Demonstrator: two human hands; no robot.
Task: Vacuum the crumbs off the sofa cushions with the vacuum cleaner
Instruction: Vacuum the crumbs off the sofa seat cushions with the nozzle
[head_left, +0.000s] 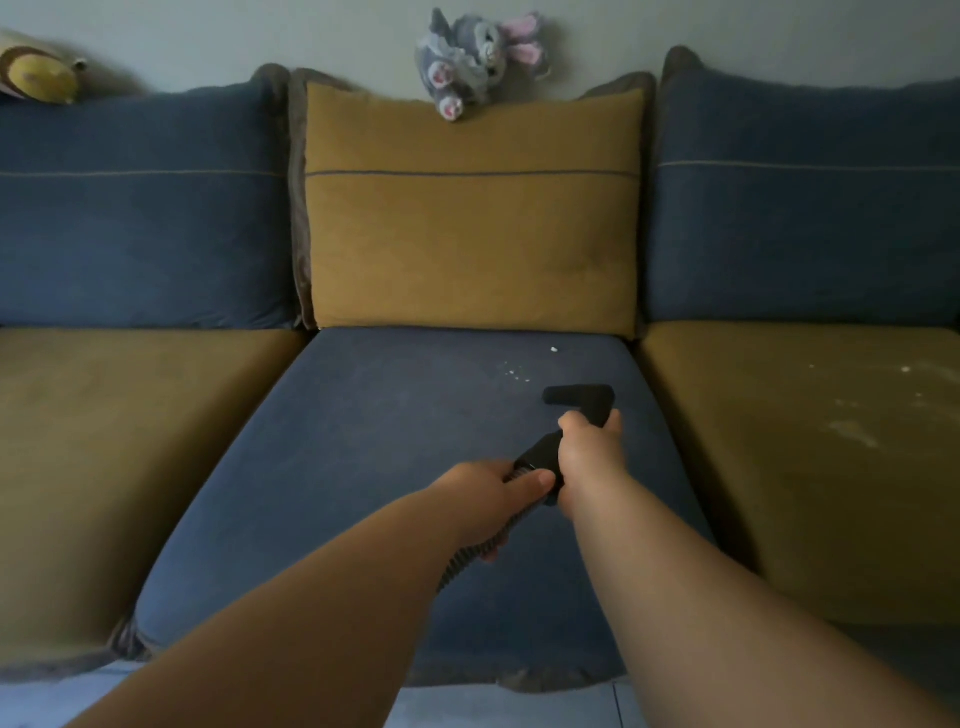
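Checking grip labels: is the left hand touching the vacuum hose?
Touching. The head view shows the left hand wrapped round the ribbed vacuum hose, thumb lying across it, just behind the right hand gripping the nozzle.

From the nozzle (579, 397), we have bare blue seat (337, 441) open from eight to eleven o'clock. At twelve the back cushion (467, 249) stands upright, blocking. The yellow seat (805, 493) adjoins at three. The hose (460, 564) and our forearms (337, 597) fill six to seven.

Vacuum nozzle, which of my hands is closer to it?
Right. The right hand grips the tube just behind the nozzle; the left hand holds the hose farther back, toward the person.
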